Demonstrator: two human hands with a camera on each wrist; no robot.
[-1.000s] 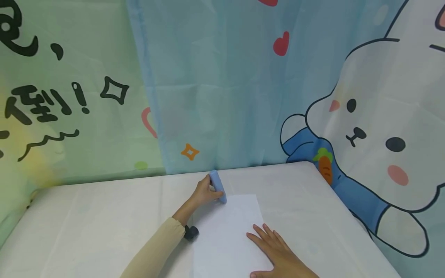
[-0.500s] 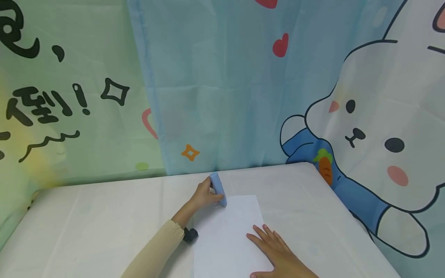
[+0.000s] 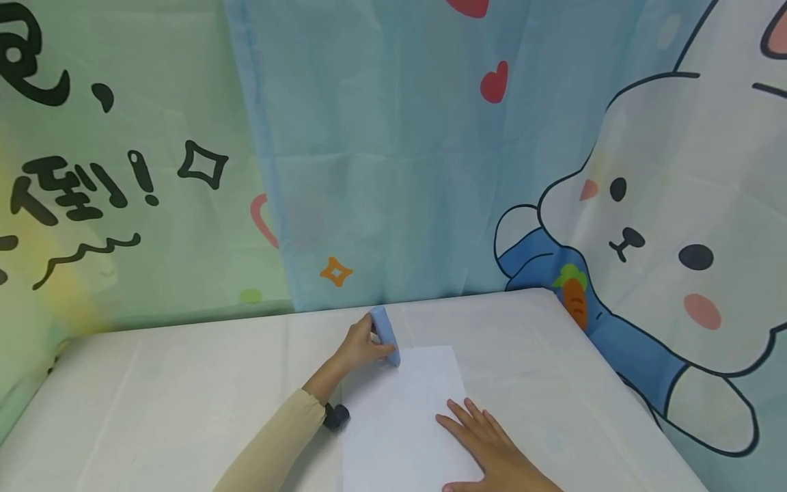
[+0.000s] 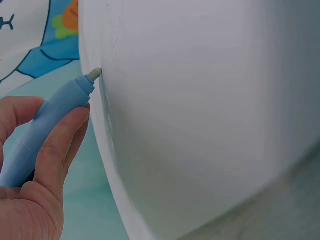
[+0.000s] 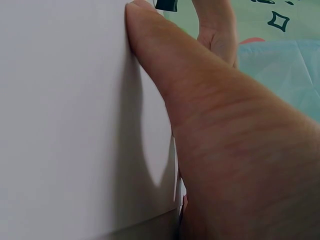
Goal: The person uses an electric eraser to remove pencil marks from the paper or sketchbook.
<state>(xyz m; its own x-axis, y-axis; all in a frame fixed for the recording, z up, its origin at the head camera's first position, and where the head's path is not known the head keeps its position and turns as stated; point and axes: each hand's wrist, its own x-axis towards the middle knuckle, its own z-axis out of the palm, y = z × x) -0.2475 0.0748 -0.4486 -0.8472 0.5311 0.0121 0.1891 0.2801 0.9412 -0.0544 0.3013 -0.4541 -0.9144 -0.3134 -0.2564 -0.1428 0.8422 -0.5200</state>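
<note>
The left hand has its fingers wrapped round a blue pen-shaped tool. The tool's long axis slants, grey tip down, touching the far left corner of the white paper sheet. The right hand lies flat on the sheet's near right part, fingers straight, pressing it to the white table.

The head view looks forward and down from above, taking in the table low in the frame. The left wrist view sits very close beside the left hand, facing the paper. The right wrist view presses near the right hand on that same paper.
</note>
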